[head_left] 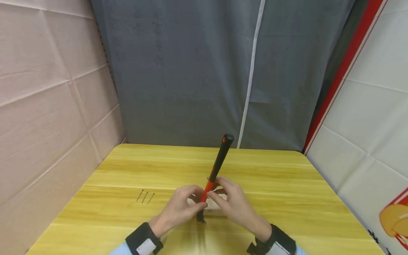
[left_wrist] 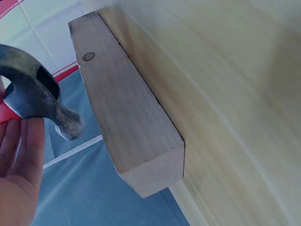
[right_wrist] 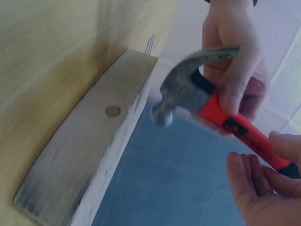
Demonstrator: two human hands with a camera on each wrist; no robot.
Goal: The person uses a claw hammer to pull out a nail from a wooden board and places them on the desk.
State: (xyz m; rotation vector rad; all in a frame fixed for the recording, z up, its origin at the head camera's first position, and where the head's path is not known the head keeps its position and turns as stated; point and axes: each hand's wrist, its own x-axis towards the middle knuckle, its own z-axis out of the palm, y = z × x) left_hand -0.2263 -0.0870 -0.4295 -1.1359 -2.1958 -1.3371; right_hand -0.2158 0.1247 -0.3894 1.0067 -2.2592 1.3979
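A claw hammer (head_left: pixel 220 159) with a black and red handle is held above the table, its handle end up and its metal head low. My left hand (head_left: pixel 181 203) pinches the red part near the head; the right wrist view shows that hand (right_wrist: pixel 235 70) with its thumb on the red neck. Farther up the handle, my right hand (right_wrist: pixel 268 193) has thumb and fingers on either side of it. Beneath the hands lies a wooden block (left_wrist: pixel 127 108), partly hidden in the head view. A round mark (right_wrist: pixel 113 111) shows on its top face.
Three nails (head_left: pixel 145 197) lie side by side on the wood-grain table (head_left: pixel 274 177), left of the hands. A grey curtain (head_left: pixel 178 78) hangs behind the table. Pale cloth walls (head_left: pixel 57 88) stand at both sides.
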